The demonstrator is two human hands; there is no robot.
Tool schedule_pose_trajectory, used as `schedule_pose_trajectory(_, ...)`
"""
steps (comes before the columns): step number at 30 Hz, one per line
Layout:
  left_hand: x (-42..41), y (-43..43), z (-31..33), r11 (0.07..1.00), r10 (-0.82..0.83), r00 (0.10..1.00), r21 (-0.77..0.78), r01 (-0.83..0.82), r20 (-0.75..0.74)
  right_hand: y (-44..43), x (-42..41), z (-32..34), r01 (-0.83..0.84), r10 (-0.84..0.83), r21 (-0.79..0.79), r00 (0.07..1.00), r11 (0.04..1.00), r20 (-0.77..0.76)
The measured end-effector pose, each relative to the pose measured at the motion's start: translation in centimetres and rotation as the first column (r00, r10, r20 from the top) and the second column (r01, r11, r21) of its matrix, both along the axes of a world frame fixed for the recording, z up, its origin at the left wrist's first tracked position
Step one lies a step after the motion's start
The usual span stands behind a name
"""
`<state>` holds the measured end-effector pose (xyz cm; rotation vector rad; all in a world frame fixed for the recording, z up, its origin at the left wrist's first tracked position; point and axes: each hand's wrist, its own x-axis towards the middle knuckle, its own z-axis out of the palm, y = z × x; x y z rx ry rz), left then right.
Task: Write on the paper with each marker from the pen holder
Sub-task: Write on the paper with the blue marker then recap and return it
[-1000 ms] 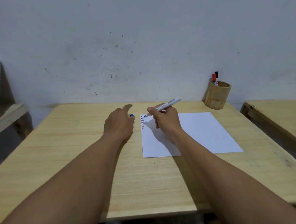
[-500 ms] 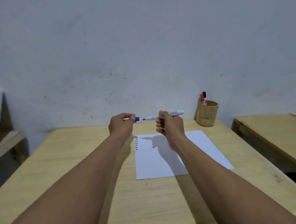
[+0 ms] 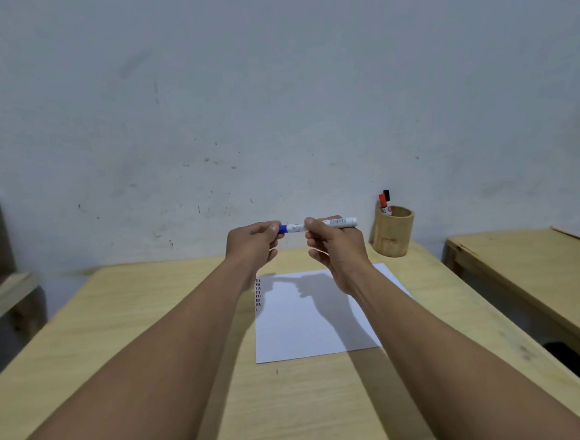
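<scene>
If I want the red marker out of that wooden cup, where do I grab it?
Pinch the red marker by its cap, the only part sticking up above the rim of the pen holder. Come down from above with your fingers. It stands nearly upright, right next to the black marker, so use a narrow fingertip pinch and pull it straight up.

Subject's body: two bare forearms and hands showing, no clothing entering view.

Left hand [image 3: 252,244] and right hand [image 3: 335,247] are wearing no gloves, rings, or watch; behind the fingers, both wrists are showing bare, and both forearms are running sleeveless down to the frame's lower edge.
</scene>
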<state>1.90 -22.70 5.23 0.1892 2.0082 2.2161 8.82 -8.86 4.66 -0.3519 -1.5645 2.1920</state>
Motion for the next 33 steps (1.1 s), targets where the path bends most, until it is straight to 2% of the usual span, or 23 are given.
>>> schedule_pose_trajectory(6, -0.1, 0.7, 0.8, 0.997, 0.071, 0.996, 0.023, -0.07, -0.06, 2.0, 1.0, 0.7, -0.115, 0.114, 0.025, 0.993, 0.993, 0.029)
schedule_pose_trajectory(8, -0.3, 1.0, 1.5, 0.997, 0.073, 0.992, -0.007, -0.074, -0.107, 3.2, 1.5, 1.1, -0.172, 0.158, 0.171, 0.983, 0.97, 0.093)
schedule_pose_trajectory(11, -0.2, 2.0, 2.5, 0.995, 0.056, 0.979, -0.069, -0.07, -0.197, 5.1, 2.1, 1.6, -0.235, 0.143, 0.495, 0.966, 0.837, 0.217)
schedule_pose_trajectory(14, 0.4, 4.3, 3.4, 0.99, -0.017, 0.963, -0.139, -0.022, -0.269, 6.6, 2.5, 2.2, -0.236, 0.094, 0.644, 0.964, 0.728, 0.247)
schedule_pose_trajectory(17, 1.1, 7.7, 4.3, 0.99, -0.084, 0.957, -0.129, 0.05, -0.276, 8.8, 3.0, 3.0, -0.182, 0.031, 0.676, 0.973, 0.714, 0.229)
schedule_pose_trajectory(21, 1.0, 12.0, 4.0, 0.982, -0.129, 0.961, -0.164, 0.09, -0.246, 12.9, 3.1, 3.7, -0.023, -0.094, 0.656, 0.985, 0.755, 0.143)
schedule_pose_trajectory(26, 0.2, 16.8, 1.3, 0.908, -0.207, 0.93, -0.414, 0.066, -0.305, 18.3, 1.1, 4.5, 0.135, -0.288, 0.736, 0.954, 0.664, 0.085)
schedule_pose_trajectory(30, -0.6, 20.8, -1.7, 0.864, -0.27, 0.935, -0.486, 0.129, -0.232, 21.3, -0.8, 5.2, 0.193, -0.383, 0.823, 0.923, 0.534, 0.032)
schedule_pose_trajectory(33, -1.7, 23.2, -3.7, 0.835, -0.297, 0.936, -0.526, 0.159, -0.189, 23.1, -2.5, 4.9, 0.202, -0.424, 0.851, 0.905, 0.484, 0.026)
